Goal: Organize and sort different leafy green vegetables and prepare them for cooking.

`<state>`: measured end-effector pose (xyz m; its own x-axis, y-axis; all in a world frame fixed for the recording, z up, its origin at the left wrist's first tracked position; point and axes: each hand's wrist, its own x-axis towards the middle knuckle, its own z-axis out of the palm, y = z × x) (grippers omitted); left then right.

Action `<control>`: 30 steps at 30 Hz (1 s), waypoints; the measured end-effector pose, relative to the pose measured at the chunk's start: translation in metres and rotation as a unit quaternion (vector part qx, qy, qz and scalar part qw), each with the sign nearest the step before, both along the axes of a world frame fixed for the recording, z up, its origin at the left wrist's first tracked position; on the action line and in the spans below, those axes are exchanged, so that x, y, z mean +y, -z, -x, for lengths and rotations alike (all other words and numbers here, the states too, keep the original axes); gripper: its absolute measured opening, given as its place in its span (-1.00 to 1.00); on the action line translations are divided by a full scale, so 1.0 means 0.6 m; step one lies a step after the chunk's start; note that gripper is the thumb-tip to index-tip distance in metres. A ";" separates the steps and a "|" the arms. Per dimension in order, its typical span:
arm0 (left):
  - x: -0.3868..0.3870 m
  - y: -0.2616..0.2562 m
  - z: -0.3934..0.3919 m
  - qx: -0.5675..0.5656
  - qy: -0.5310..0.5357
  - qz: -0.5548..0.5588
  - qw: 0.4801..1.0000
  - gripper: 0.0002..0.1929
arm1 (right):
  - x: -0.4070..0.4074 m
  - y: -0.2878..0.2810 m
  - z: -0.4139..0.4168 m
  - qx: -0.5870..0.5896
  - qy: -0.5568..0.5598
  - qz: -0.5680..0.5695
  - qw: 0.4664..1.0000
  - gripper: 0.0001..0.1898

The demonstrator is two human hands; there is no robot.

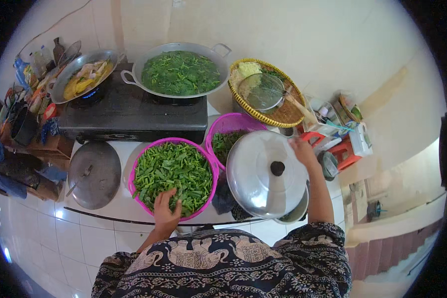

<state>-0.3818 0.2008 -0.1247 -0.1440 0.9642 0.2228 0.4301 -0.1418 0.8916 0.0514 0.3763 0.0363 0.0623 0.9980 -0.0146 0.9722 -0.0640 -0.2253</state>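
My left hand [167, 209] rests with spread fingers at the near rim of a pink plastic basket [131, 178] full of chopped leafy greens [173, 175]. My right hand [301, 149] is at the upper right edge of a large metal lid [260, 178] with a black knob; whether it grips the edge cannot be told. Beneath the lid, part of a pot [297, 216] shows. A second pink basket [223, 121] with darker greens stands behind, partly hidden by the lid. On the black stove [134, 115], a wide two-handled pan [223, 80] holds greens in liquid.
A wok [65, 70] with pieces of food in yellow liquid stands over a blue flame. A woven tray [242, 104] carries a wire strainer [262, 91] with a wooden handle. A dark round lid [95, 178] lies left. Utensils and bottles crowd the far left; a red stool [344, 152] stands right.
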 end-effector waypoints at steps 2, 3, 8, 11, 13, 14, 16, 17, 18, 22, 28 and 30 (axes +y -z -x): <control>0.010 -0.013 -0.005 0.017 -0.038 -0.012 0.999 -0.62 | 0.075 -0.006 -0.067 0.015 0.002 -0.034 0.999 -0.43; 0.017 -0.020 -0.007 0.019 -0.048 -0.012 0.999 -0.62 | 0.119 -0.006 -0.104 -0.072 0.023 -0.104 0.992 -0.42; 0.038 -0.051 -0.027 0.070 -0.125 0.000 0.990 -0.56 | 0.266 0.014 -0.139 -0.232 0.118 -0.182 0.948 -0.33; 0.042 -0.054 -0.036 0.079 -0.156 -0.004 0.985 -0.53 | 0.317 0.023 -0.125 -0.249 0.107 -0.073 0.960 -0.34; 0.045 -0.063 -0.044 0.091 -0.162 -0.004 0.983 -0.51 | 0.338 0.039 -0.145 -0.241 0.118 -0.093 0.959 -0.35; 0.044 -0.066 -0.043 0.093 -0.172 -0.002 0.981 -0.51 | 0.341 0.033 -0.133 -0.240 0.099 -0.097 0.961 -0.38; 0.047 -0.064 -0.041 0.081 -0.159 -0.011 0.984 -0.51 | 0.343 0.031 -0.139 -0.246 0.082 -0.105 0.960 -0.41; 0.050 -0.060 -0.040 0.075 -0.163 -0.013 0.984 -0.51 | 0.348 0.038 -0.158 -0.232 0.068 -0.098 0.965 -0.43; 0.052 -0.055 -0.036 0.092 -0.166 -0.012 0.982 -0.51 | 0.351 0.037 -0.168 -0.215 0.053 -0.090 0.971 -0.45; 0.065 -0.051 -0.014 0.092 -0.183 -0.018 0.979 -0.53 | 0.332 -0.007 -0.183 -0.207 -0.066 -0.144 0.965 -0.52; 0.066 -0.034 0.043 0.129 -0.215 -0.044 0.967 -0.52 | 0.214 -0.135 -0.069 -0.074 -0.017 -0.276 0.958 -0.53; 0.066 -0.012 0.055 0.140 -0.211 -0.018 0.967 -0.49 | 0.202 -0.163 0.010 -0.021 -0.027 -0.251 0.967 -0.51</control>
